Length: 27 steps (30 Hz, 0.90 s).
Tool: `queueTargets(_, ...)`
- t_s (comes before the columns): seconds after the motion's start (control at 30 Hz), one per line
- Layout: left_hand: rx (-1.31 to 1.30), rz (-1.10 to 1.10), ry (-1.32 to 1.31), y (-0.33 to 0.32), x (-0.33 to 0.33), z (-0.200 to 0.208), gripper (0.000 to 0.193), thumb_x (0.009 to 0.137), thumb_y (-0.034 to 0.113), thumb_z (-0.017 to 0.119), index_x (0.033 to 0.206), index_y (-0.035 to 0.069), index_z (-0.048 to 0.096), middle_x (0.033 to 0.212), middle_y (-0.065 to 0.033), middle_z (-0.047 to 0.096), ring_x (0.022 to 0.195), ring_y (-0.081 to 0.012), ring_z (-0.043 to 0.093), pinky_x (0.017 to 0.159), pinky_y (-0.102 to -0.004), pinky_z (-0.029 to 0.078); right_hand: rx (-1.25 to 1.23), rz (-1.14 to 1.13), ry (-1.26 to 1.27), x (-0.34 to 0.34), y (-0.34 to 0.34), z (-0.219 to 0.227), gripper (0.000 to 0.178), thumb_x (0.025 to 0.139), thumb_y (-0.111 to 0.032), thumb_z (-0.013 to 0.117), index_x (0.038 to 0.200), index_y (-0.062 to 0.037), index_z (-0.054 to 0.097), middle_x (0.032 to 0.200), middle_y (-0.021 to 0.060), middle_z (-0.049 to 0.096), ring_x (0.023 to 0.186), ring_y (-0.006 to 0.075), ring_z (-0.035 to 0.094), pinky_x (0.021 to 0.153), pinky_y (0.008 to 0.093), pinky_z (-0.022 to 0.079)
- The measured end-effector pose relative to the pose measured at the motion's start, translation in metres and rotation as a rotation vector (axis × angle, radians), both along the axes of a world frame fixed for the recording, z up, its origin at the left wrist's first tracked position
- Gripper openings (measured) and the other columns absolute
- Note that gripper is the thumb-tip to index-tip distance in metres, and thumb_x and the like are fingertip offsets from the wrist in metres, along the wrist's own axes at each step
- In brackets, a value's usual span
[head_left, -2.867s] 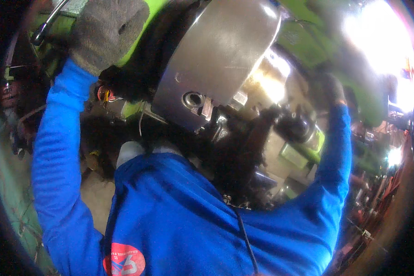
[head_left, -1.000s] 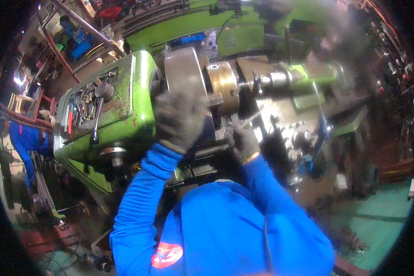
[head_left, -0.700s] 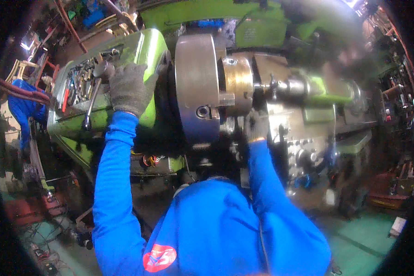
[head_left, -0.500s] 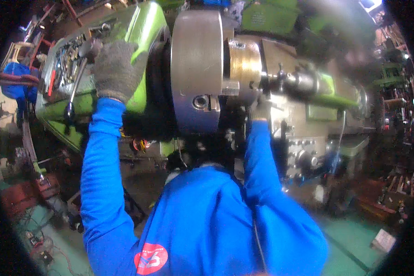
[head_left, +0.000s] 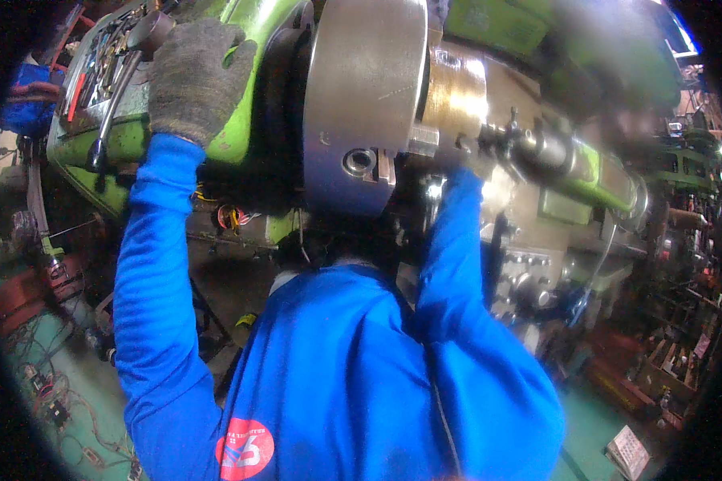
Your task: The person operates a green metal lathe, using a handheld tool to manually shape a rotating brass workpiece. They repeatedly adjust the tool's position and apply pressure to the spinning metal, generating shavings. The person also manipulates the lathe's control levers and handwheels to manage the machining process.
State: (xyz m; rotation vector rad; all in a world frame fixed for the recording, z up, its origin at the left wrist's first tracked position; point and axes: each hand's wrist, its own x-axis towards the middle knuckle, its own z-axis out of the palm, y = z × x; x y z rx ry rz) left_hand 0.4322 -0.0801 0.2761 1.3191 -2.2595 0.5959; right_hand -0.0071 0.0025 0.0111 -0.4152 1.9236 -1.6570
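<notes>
My left hand [head_left: 197,84], in a dark grey work glove, lies on top of the green headstock [head_left: 237,132] of a lathe, its fingers stretched out and the thumb apart. Right beside it is a metal bar [head_left: 120,96] with a round grey end. The big steel chuck [head_left: 361,96] stands between my arms. To its right sits a shiny brass-coloured cylinder [head_left: 457,84]. My right hand [head_left: 471,163] reaches to the underside of that cylinder. Its fingers are mostly hidden and blurred, so what they touch does not show.
A tray of small tools [head_left: 104,60] rests on the headstock at the far left. The tailstock [head_left: 553,152] points at the cylinder from the right. Below it is the carriage with a control panel [head_left: 529,280]. Coloured wires [head_left: 231,216] hang under the headstock. Shelving stands at far right.
The view has shifted and tilted, so the lathe appears higher and slanted. My left hand stays on the headstock. My right forearm has reached further in at the cylinder, hiding more of the hand.
</notes>
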Motion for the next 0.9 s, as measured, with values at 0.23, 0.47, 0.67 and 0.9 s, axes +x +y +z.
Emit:
queueTargets(0.23, -0.024, -0.031, -0.011, 0.000, 0.002, 0.000, 0.022, 0.091, 0.031, 0.071, 0.096, 0.010, 0.073, 0.097, -0.0111, 0.070, 0.096, -0.0337, 0.066, 0.086, -0.0479, 0.051, 0.027, -0.023, 0.027, -0.004, -0.010, 0.002, 0.054, 0.079, -0.030, 0.082, 0.121, 0.0008, 0.068, 0.112, 0.0118, 0.074, 0.102, 0.0228, 0.069, 0.093, 0.0371, 0.053)
queueTargets(0.47, -0.029, -0.023, -0.012, 0.000, 0.001, 0.002, 0.021, 0.091, 0.032, 0.070, 0.095, 0.011, 0.073, 0.096, -0.0112, 0.069, 0.094, -0.0341, 0.065, 0.085, -0.0480, 0.052, 0.050, -0.041, 0.040, -0.005, -0.014, 0.002, 0.055, 0.080, -0.033, 0.080, 0.123, -0.0011, 0.066, 0.115, 0.0107, 0.072, 0.105, 0.0228, 0.067, 0.094, 0.0381, 0.053)
queueTargets(0.67, -0.023, -0.023, -0.009, 0.000, -0.002, 0.001, 0.021, 0.091, 0.031, 0.071, 0.095, 0.010, 0.073, 0.096, -0.0111, 0.069, 0.095, -0.0339, 0.065, 0.086, -0.0479, 0.051, 0.068, -0.055, 0.059, -0.007, -0.012, 0.002, 0.057, 0.080, -0.036, 0.078, 0.125, -0.0027, 0.066, 0.118, 0.0099, 0.071, 0.107, 0.0229, 0.066, 0.095, 0.0389, 0.052)
queueTargets(0.9, -0.048, -0.037, -0.007, -0.002, 0.001, -0.002, 0.021, 0.091, 0.030, 0.071, 0.093, 0.010, 0.073, 0.096, -0.0111, 0.069, 0.095, -0.0338, 0.066, 0.087, -0.0480, 0.051, 0.091, -0.062, 0.079, -0.004, -0.010, 0.002, 0.058, 0.081, -0.039, 0.076, 0.127, -0.0046, 0.064, 0.121, 0.0089, 0.069, 0.110, 0.0230, 0.064, 0.096, 0.0398, 0.051)
